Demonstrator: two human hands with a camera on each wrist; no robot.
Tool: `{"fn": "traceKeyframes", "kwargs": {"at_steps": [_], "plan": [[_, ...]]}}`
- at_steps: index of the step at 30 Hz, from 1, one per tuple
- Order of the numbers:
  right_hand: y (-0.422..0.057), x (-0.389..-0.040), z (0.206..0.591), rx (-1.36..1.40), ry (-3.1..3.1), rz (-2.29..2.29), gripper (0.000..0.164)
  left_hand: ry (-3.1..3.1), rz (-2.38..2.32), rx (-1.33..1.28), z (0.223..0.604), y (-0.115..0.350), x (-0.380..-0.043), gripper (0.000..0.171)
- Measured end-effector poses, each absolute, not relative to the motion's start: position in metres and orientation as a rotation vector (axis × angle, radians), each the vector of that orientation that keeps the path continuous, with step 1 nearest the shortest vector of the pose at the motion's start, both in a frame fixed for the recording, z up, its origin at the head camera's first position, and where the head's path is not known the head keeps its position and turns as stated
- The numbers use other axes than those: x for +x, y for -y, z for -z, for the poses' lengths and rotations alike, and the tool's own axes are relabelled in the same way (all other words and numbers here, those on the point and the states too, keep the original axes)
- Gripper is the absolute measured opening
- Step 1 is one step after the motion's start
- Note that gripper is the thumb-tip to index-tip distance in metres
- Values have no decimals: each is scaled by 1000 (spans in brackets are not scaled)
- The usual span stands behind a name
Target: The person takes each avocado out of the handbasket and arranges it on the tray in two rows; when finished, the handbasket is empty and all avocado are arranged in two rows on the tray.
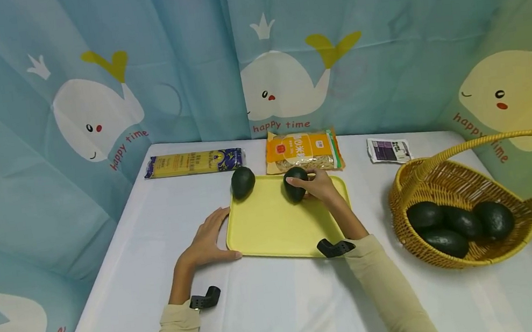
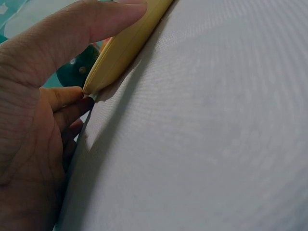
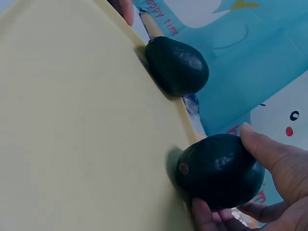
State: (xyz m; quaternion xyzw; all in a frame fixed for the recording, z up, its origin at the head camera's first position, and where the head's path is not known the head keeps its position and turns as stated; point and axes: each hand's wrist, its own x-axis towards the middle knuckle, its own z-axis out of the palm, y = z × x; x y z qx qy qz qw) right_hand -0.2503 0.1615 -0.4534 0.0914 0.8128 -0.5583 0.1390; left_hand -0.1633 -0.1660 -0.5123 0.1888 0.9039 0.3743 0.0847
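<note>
A yellow tray point(image 1: 277, 224) lies on the white table. One dark green avocado point(image 1: 243, 183) rests at its far left corner. My right hand point(image 1: 319, 185) grips a second avocado point(image 1: 295, 184) over the tray's far side, thumb on one side and fingers on the other in the right wrist view, where the held avocado point(image 3: 219, 171) is close to the tray surface. At the tray's near left corner, my left hand point(image 1: 209, 240) is spread along the edge. The left wrist view has its thumb point(image 2: 115, 21) over the tray's rim and its fingertips touching the side.
On the right stands a wicker basket point(image 1: 400, 222) with a tall handle, holding several avocados point(image 1: 447, 225). Behind the tray lie a yellow-and-purple noodle packet point(image 1: 193, 163), an orange grain bag point(image 1: 302, 151) and a small white-and-purple sachet point(image 1: 389, 150). A whale-print curtain point(image 1: 201, 59) hangs behind the table.
</note>
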Motion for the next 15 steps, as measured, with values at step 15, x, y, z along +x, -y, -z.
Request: {"fn": "traceKeyframes", "kwargs": {"at_steps": [15], "plan": [[-154, -255, 458, 221, -2405, 1671, 74, -2695, -1114, 559, 512, 166, -164, 118]]}}
